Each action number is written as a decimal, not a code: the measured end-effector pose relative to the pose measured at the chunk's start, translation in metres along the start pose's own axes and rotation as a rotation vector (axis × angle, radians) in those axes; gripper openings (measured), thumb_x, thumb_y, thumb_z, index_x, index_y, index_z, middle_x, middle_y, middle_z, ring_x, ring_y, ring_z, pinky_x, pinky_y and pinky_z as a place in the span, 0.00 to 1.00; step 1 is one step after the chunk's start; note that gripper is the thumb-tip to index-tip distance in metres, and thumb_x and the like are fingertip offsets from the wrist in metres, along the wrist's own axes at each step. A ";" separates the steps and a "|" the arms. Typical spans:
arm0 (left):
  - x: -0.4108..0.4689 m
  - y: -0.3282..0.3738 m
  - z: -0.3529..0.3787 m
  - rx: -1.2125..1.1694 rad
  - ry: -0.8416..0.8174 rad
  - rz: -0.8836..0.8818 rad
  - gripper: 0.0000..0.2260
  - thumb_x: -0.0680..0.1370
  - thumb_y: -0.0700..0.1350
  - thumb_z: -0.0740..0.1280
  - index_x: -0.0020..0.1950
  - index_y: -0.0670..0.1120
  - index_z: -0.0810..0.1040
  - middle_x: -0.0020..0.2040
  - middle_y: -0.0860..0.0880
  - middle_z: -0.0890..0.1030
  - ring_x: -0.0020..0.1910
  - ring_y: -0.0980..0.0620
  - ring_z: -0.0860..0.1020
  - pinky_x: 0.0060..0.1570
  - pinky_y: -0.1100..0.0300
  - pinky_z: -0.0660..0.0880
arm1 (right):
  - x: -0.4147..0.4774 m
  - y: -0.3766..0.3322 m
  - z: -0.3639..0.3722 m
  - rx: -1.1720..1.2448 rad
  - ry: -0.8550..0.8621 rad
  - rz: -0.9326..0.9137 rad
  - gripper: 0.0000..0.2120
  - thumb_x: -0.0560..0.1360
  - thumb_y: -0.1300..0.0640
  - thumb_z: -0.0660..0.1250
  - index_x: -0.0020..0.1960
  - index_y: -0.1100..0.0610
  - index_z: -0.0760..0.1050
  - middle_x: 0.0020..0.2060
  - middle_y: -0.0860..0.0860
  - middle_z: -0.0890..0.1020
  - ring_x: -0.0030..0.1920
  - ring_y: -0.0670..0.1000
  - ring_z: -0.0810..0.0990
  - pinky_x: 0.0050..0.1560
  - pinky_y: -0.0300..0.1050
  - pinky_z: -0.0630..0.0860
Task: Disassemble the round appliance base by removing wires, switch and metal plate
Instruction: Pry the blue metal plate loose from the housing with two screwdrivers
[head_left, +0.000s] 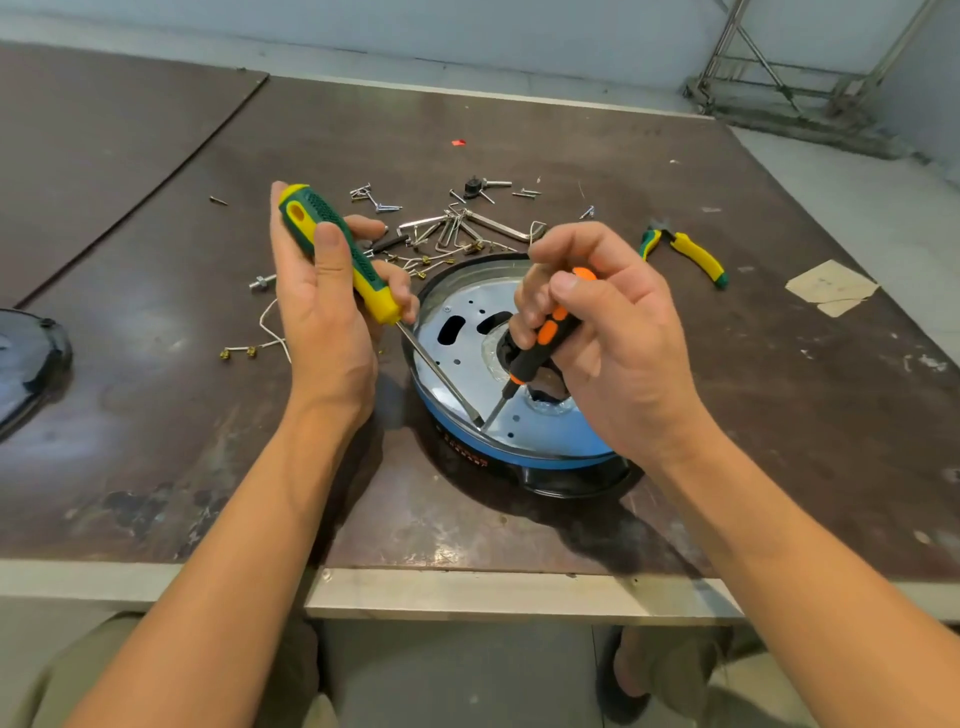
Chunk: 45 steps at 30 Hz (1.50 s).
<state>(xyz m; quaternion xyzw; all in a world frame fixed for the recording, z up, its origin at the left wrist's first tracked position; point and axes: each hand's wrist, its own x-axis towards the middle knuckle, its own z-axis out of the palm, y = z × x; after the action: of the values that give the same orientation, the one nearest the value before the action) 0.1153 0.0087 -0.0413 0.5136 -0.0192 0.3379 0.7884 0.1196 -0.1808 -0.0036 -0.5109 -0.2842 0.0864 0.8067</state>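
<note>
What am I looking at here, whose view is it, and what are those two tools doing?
There is no machine here: the one picture comes from a camera worn on a person's head, looking down at their bare hands. The left hand grips a green-and-yellow screwdriver; the right hand grips a smaller orange-and-black screwdriver. Both tips meet near the front edge of the shiny metal plate inside the round blue appliance base, which sits on the worn brown table. Behind it lie loose screws and hex keys; yellow-and-green-handled pliers lie to the right, white wires with brass terminals to the left.
</note>
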 end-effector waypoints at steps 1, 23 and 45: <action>0.000 -0.001 0.001 -0.002 0.001 -0.007 0.24 0.87 0.45 0.53 0.79 0.39 0.48 0.51 0.45 0.76 0.32 0.48 0.74 0.30 0.54 0.74 | -0.001 0.001 -0.002 0.007 0.007 0.002 0.11 0.79 0.68 0.57 0.54 0.60 0.76 0.34 0.51 0.74 0.37 0.52 0.71 0.40 0.46 0.72; 0.013 -0.005 0.028 0.048 -0.101 -0.023 0.22 0.87 0.44 0.53 0.79 0.44 0.51 0.47 0.46 0.70 0.29 0.50 0.67 0.28 0.59 0.64 | -0.013 0.012 -0.011 0.059 -0.032 -0.115 0.12 0.75 0.72 0.54 0.54 0.59 0.68 0.37 0.55 0.72 0.38 0.54 0.71 0.41 0.54 0.66; 0.009 -0.004 0.023 0.060 -0.051 0.002 0.21 0.87 0.46 0.52 0.79 0.45 0.51 0.47 0.47 0.71 0.28 0.51 0.67 0.27 0.61 0.66 | -0.016 0.012 -0.011 0.005 -0.097 -0.121 0.13 0.74 0.72 0.54 0.54 0.59 0.68 0.39 0.56 0.72 0.39 0.57 0.70 0.41 0.58 0.67</action>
<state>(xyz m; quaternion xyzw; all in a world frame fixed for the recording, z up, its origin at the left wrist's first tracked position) 0.1323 -0.0066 -0.0303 0.5454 -0.0296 0.3258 0.7717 0.1142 -0.1909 -0.0232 -0.4860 -0.3528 0.0630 0.7971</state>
